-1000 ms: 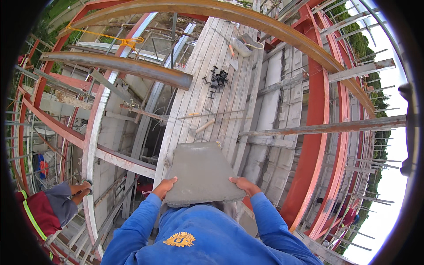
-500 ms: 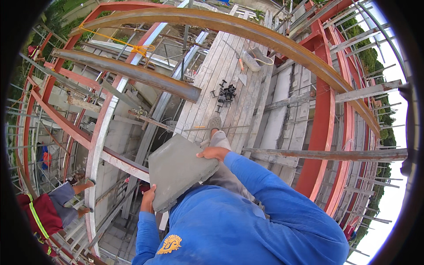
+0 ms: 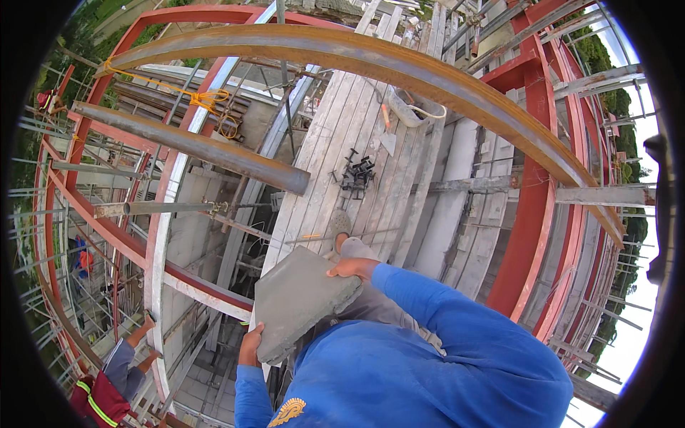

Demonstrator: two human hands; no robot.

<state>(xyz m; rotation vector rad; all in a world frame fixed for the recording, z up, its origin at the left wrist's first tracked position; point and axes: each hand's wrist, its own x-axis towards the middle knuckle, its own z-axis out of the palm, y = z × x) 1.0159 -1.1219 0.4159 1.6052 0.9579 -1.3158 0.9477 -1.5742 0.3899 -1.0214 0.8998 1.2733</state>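
Both hands grip one grey concrete slab (image 3: 303,299): the left hand (image 3: 250,345) clasps its near corner, the right hand (image 3: 352,268) its far edge. It hangs tilted over the plank walkway (image 3: 357,143), beside two shoes (image 3: 346,235).

1. Even, soft daylight from an overcast sky; the scene is bright throughout.
2. Shadows are faint, with no hard edges on the wooden planks (image 3: 357,135).
3. The sky (image 3: 646,285) at the right rim is blown out to white.
4. Strong fisheye bending curves the steel beams (image 3: 399,64) toward the black round border.
5. Focus is sharp centrally, softer at the edges.
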